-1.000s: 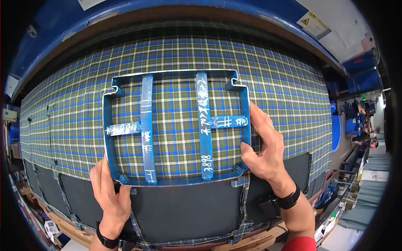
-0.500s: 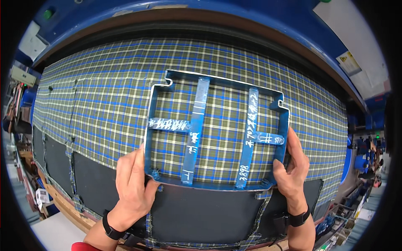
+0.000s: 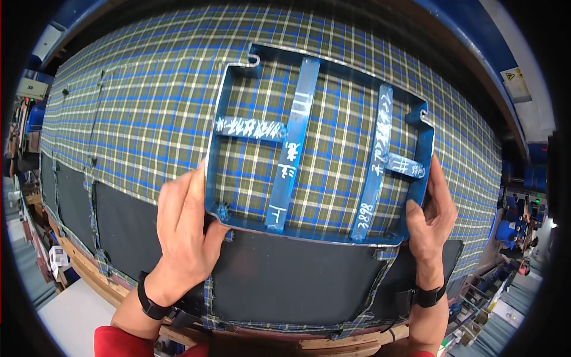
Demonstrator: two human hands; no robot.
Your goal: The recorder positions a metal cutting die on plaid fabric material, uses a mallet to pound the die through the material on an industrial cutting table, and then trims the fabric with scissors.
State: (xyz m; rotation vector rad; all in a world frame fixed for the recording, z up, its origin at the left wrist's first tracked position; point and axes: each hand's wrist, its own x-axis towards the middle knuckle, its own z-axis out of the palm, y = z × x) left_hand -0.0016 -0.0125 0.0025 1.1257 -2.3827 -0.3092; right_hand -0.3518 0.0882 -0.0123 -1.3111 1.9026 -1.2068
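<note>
A blue metal cutting die (image 3: 297,119) is held between both hands over the plaid fabric (image 3: 160,113); whether it touches the cloth cannot be told. Its outline is a tilted, roughly rectangular frame of thin, deep walls, with a bare, bright metal rim and a hooked notch at each upper corner. Two flat long bars span it from the upper wall to the lower, and two short crossbars join them to the side walls. A lumpy weld shows at the lower left corner.

The left hand (image 3: 187,226) is clamped on the lower left corner, fingers along the outer wall and thumb by the bottom edge. The right hand (image 3: 431,229) pinches the right wall, thumb toward the frame and fingers outside. Each wrist wears a black band.

White handwriting, characters and strokes with a number, covers the bars. The fabric is woven in olive, blue and cream checks; its cut strips border smooth, dark rectangles of worktop (image 3: 297,285). Pale wood (image 3: 339,344) edges the near side. At upper right, a sticker (image 3: 515,77) carries a yellow warning triangle.
</note>
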